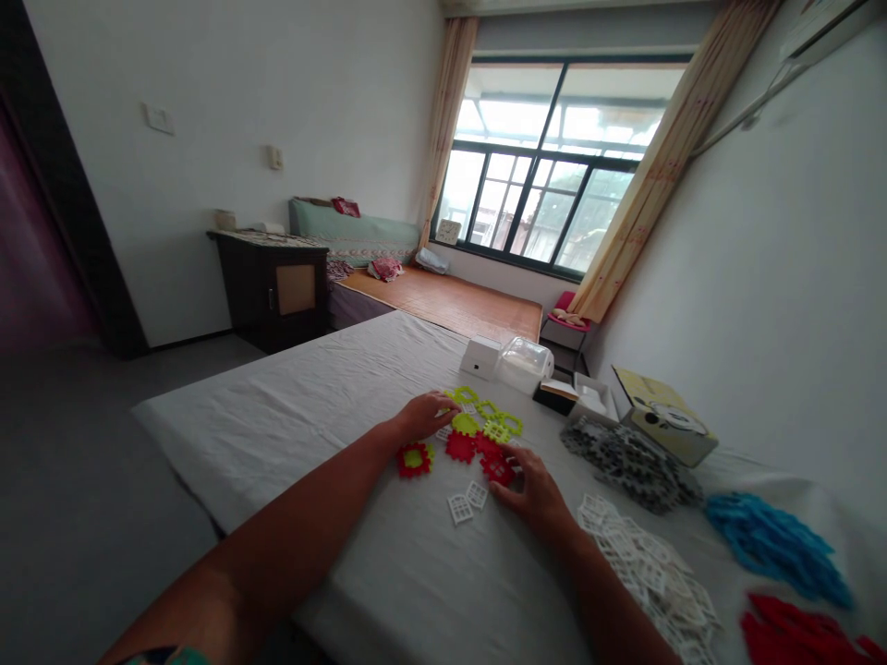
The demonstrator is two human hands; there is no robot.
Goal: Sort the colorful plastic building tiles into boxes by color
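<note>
My left hand [424,416] has its fingers bent at the left edge of a group of yellow-green notched plastic tiles [466,424], with its fingertips closed on the nearest one. Thumb and fingers of my right hand [530,488] grip a red notched tile [495,469] from its right side. Another red tile [460,447] lies against it, below the yellow-green ones. Left of these sits a red square frame [414,460] with a yellow-green piece in its middle. Small white window-shaped pieces [460,508] lie flat on the cloth in front.
On the white cloth-covered table [277,397], piles of grey tiles [634,462], white window pieces [644,563], blue tiles [776,545] and red tiles [796,633] lie to the right. Behind stand a white box [480,358], a clear plastic container [525,365] and a yellow box [662,416].
</note>
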